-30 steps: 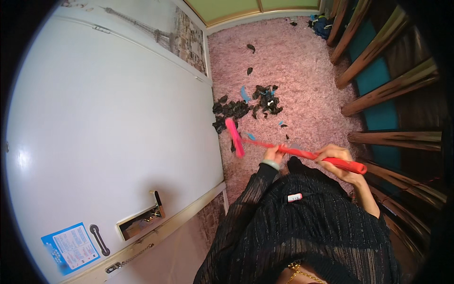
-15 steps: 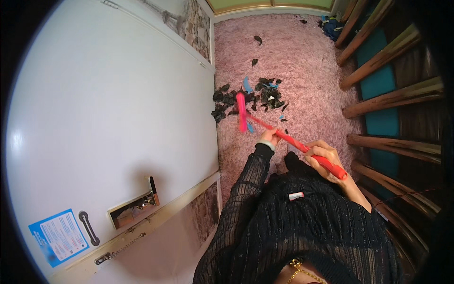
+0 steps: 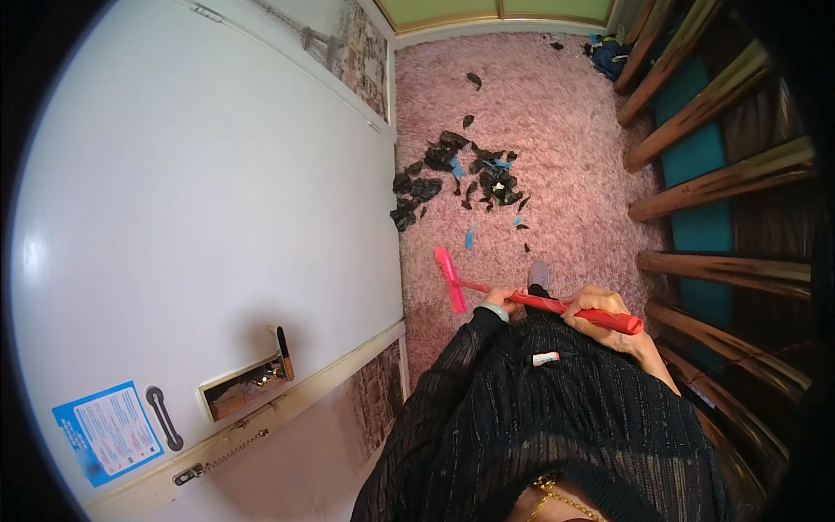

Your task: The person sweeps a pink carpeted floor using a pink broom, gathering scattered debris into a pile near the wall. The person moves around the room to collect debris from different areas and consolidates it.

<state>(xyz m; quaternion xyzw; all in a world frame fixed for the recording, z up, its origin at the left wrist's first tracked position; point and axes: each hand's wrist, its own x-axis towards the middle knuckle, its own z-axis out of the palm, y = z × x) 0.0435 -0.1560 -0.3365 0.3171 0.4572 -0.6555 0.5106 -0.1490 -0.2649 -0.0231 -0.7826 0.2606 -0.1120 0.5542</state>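
A broom (image 3: 548,303) with a red handle and a pink head lies slantwise across the space before my body, gripped by both hands. Lower on the handle, towards the head, my left hand (image 3: 499,303) is closed round it. Near the handle's end my right hand (image 3: 598,311) wraps over it. The pink broom head (image 3: 450,281) is over the carpet, close to the door side. Beyond it lie scraps of black plastic (image 3: 426,189), with a blue strip (image 3: 469,238) nearest the head and more black pieces (image 3: 498,184) to the right.
A white door (image 3: 217,191) with a handle (image 3: 163,419) fills the left. Pink shaggy carpet (image 3: 565,130) covers the floor. Along the right runs a row of wooden posts (image 3: 722,193); a dark bundle (image 3: 611,56) lies at the far corner. My grey shoe (image 3: 538,273) shows below.
The broom head has come back towards me, away from the scraps. My left hand has moved nearer my body. Some black scraps and the blue strips have shifted.
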